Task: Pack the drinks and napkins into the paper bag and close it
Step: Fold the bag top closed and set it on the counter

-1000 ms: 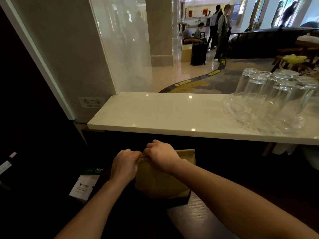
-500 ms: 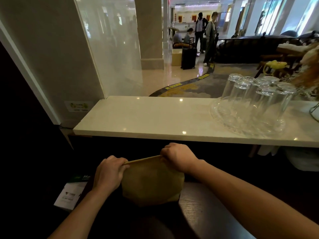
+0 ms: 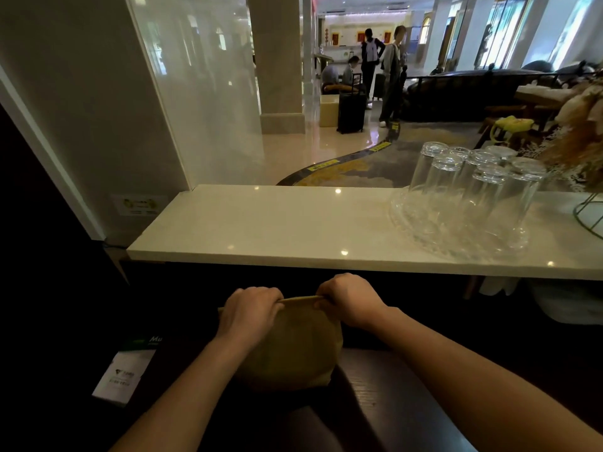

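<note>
A brown paper bag point(image 3: 293, 347) stands on the dark wooden counter point(image 3: 385, 396) right in front of me. Its top is pressed flat into a folded edge. My left hand point(image 3: 248, 313) grips the left end of that edge and my right hand point(image 3: 350, 301) grips the right end, both fists closed on the paper. The bag bulges below my hands. Its contents are hidden; no drinks or napkins show outside it.
A white marble ledge point(image 3: 277, 230) runs across just beyond the bag. On its right stands a clear tray of upturned glasses point(image 3: 470, 197), with a wire stand point(image 3: 590, 216) at the far right. A white card point(image 3: 122, 373) lies left of the bag. People and a suitcase stand in the lobby behind.
My hands first slid apart from the middle of the bag's top toward its two ends, then came a little closer together. The top edge now lies flat between them. The view shifted slightly left.
</note>
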